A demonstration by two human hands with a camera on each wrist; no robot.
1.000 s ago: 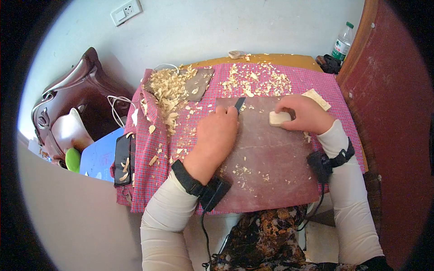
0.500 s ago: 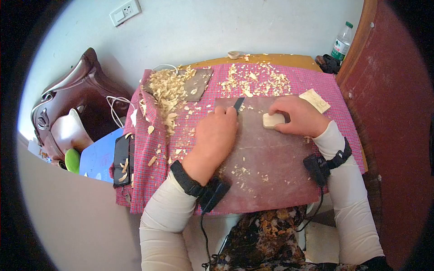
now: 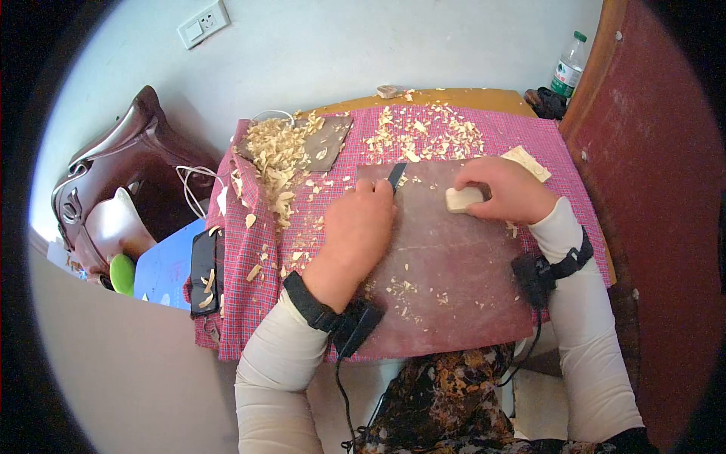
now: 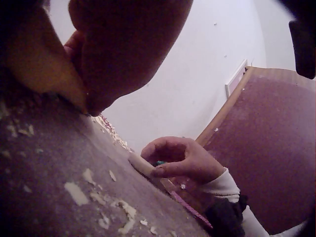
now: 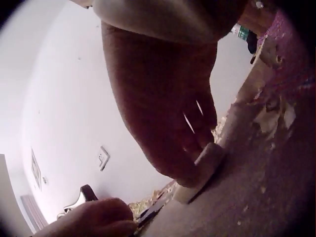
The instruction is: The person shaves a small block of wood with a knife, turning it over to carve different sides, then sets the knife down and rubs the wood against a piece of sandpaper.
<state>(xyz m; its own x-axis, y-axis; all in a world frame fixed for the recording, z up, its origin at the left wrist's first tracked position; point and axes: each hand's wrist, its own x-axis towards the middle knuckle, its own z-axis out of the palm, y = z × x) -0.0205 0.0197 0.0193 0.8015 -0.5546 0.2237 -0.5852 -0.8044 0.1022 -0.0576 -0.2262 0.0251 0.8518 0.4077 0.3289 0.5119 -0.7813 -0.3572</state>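
In the head view my right hand point(image 3: 514, 189) pinches a small pale wooden block point(image 3: 463, 200) between thumb and fingers. The block lies flat against a dull reddish-brown sheet point(image 3: 454, 257); the right wrist view shows the fingers along the top of the block point(image 5: 200, 175). My left hand point(image 3: 359, 234) rests on the sheet's left part, fingers curled down. A dark flat strip point(image 3: 397, 175) sticks out beyond its fingertips, most of it hidden under the hand. Fine chips point(image 3: 401, 291) are scattered over the sheet near the left wrist.
A pile of wood shavings point(image 3: 276, 151) lies at the back left, with more shavings point(image 3: 423, 132) behind the sheet. A thin wooden piece point(image 3: 527, 163) is beside my right hand. A phone point(image 3: 204, 272) lies at the left edge, and a bottle point(image 3: 569, 64) stands at the back right.
The block in my right hand shifted left across the sheet, then back to the right. My left hand has stayed nearly in place with the dark strip.
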